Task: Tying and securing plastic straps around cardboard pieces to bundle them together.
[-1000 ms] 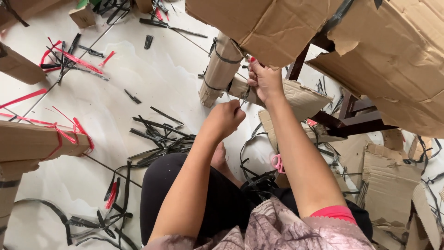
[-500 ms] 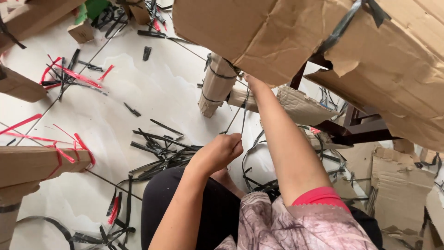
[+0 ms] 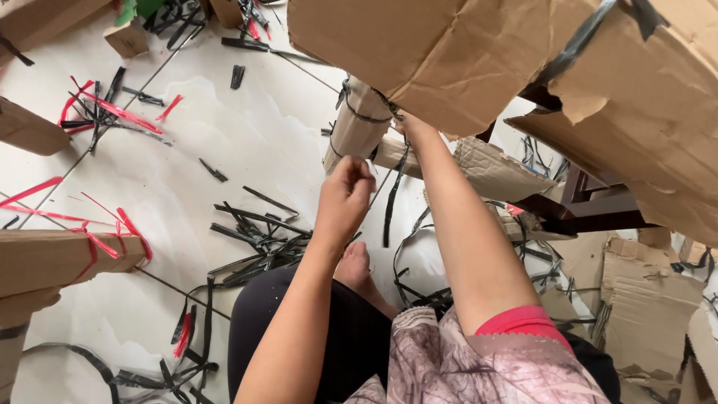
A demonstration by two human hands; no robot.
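In the centre of the frame the left hand (image 3: 345, 196) is closed, pinching a black strap (image 3: 395, 191) beside the cardboard-wrapped leg (image 3: 357, 127). The right hand (image 3: 410, 123) is half hidden under the cardboard (image 3: 419, 52); its grip I cannot tell.

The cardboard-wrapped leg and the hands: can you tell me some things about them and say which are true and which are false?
1. The left hand is closed beside the cardboard-wrapped leg. True.
2. The right hand lies flat on the floor. False: it reaches up under the big cardboard sheet.
3. Black strap pieces lie scattered on the white floor. True.
4. The straps on the floor are all blue. False: they are black and red.
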